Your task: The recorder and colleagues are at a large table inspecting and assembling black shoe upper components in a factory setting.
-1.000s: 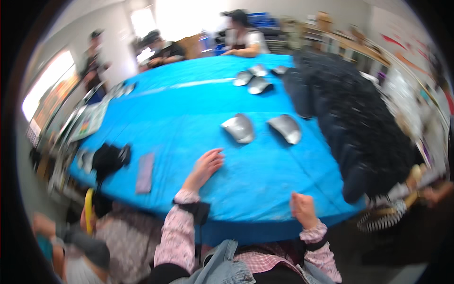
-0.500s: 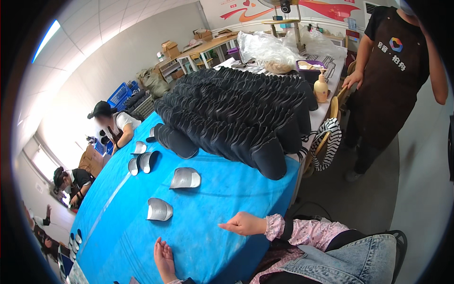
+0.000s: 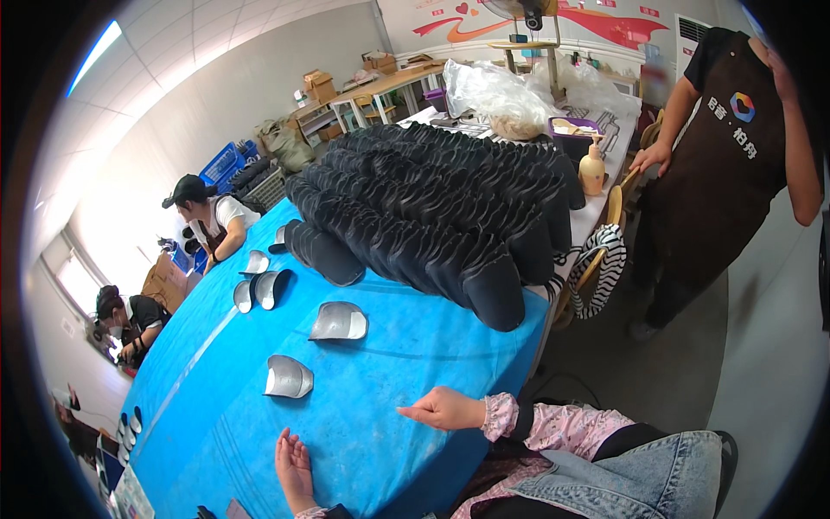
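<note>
Palm upward, my left hand (image 3: pixel 295 468) is over the near part of the blue-covered table (image 3: pixel 363 415), its fingers slightly bent and nothing in it. My right hand (image 3: pixel 443 408) is to its right, fingers curled in and one digit pointing left; I see nothing in it. Nearest my left hand lies a curved grey shell-like piece (image 3: pixel 290 378) with a pale edge. Beyond it is a second grey curved piece (image 3: pixel 339 322). Neither hand touches them. A few similar pieces (image 3: pixel 271 288) lie farther left. Long rows of nested black curved pieces (image 3: pixel 432 216) cover the table's far part.
A pump bottle (image 3: pixel 592 168) and a purple bin (image 3: pixel 575 128) stand behind the rows, beside clear plastic bags (image 3: pixel 497 91). A person in a brown apron (image 3: pixel 709 164) stands at the right by a chair (image 3: pixel 612 212). Two people (image 3: pixel 216 221) work along the left side.
The view has shifted slightly. My left hand appears a little farther left and higher; my right hand stays almost in place. The person on the far left has turned their head.
</note>
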The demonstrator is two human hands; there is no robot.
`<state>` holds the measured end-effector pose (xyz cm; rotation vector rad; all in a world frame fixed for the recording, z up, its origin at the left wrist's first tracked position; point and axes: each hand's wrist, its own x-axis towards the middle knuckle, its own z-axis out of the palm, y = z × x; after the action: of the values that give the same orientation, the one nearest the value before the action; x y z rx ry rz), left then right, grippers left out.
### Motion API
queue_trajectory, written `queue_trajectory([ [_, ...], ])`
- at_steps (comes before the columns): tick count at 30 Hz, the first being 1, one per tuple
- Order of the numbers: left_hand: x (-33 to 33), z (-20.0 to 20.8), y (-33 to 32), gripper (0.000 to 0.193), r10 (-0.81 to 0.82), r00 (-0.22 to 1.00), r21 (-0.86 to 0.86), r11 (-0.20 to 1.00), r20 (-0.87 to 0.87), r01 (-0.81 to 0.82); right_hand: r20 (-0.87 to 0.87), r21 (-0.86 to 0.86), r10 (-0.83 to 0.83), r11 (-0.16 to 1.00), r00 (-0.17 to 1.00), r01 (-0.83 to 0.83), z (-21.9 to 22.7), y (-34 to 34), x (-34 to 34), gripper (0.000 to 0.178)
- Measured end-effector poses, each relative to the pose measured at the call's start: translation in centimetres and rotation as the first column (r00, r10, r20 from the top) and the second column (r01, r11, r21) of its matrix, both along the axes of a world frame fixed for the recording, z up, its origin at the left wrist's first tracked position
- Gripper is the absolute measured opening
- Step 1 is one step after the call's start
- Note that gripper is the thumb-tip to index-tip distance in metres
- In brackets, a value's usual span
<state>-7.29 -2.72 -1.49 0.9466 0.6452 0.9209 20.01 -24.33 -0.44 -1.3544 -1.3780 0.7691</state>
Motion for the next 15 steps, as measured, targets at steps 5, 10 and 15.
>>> queue_trajectory([
  [5, -0.04, -0.07, 0.09, 0.031, 0.000, 1.000, -0.015, 1.000, 0.012, 0.000, -0.024, -0.016, -0.003, 1.000, 1.000, 0.003, 0.22, -0.10, -0.02, 0.053],
  [10, 0.15, 0.08, 0.00, 0.032, 0.007, 1.000, -0.011, 1.000, 0.009, -0.007, -0.028, -0.021, -0.010, 1.000, 1.000, 0.009, 0.04, -0.05, -0.04, 0.053],
  [15, 0.07, -0.19, 0.31, 0.032, -0.010, 1.000, -0.008, 1.000, 0.016, 0.010, -0.039, -0.025, -0.008, 1.000, 0.999, 0.007, 0.11, -0.04, 0.03, 0.053],
])
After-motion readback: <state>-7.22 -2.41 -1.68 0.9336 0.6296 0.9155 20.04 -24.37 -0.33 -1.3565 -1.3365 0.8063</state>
